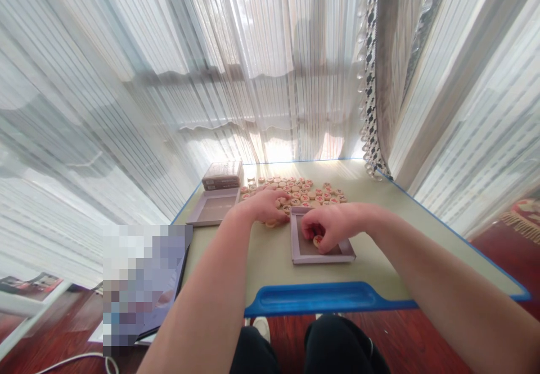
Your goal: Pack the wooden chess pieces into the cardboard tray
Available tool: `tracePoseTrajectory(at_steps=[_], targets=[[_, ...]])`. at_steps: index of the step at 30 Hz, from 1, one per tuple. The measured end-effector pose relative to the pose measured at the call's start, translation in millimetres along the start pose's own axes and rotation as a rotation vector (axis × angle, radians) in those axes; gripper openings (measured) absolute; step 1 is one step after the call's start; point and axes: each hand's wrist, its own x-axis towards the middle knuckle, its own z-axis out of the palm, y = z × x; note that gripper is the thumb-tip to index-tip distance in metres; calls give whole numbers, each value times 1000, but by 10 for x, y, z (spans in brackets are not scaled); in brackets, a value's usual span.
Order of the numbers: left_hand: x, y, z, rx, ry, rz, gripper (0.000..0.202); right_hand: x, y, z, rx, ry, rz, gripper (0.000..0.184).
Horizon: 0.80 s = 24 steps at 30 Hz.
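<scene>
- Right hand [331, 225] — thumb and fingers pinching a round, pale wooden piece with a red marking [318, 241], over a shallow lilac cardboard tray [324, 260].
- Left hand [268, 202] — thumb and forefinger spread apart, at the clustered round wooden discs [295, 202].
- Discs and tray lie on a pale green, blue-edged table [270, 256].

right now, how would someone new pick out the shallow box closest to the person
On the pale table, find the blue trough along the near edge. Just beyond it sits the shallow box; unlike the similar tray farther left, it has the right hand inside.
</scene>
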Motion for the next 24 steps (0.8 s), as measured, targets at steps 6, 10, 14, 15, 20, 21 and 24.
tracePoseTrajectory(at_steps=[6, 10, 14, 15, 20, 21, 24], targets=[[-11, 94, -5, -4, -86, 77, 78, -27, -26, 19, -15, -5, -21, 26], [0, 150, 3, -41, -73, 98, 53, -11, 5, 15, 19, -13, -18, 26], [58, 115, 54, -83, -14, 128, 40, -1, 32, -11, 72, -33, -26, 26], [75, 96, 66, -80, 9, 130, 38, 1, 34, -17, 83, -37, -19, 26], [129, 8, 83, -16, 144, 92, 28, 18, 41, -30, 123, -44, 21, 25], [130, 2, 80, -7, 154, 80, 28, 22, 41, -30, 121, -47, 28, 25], [116, 22, 64, 13, 161, 64, 29, 29, 32, -27, 124, -47, 11, 27]])
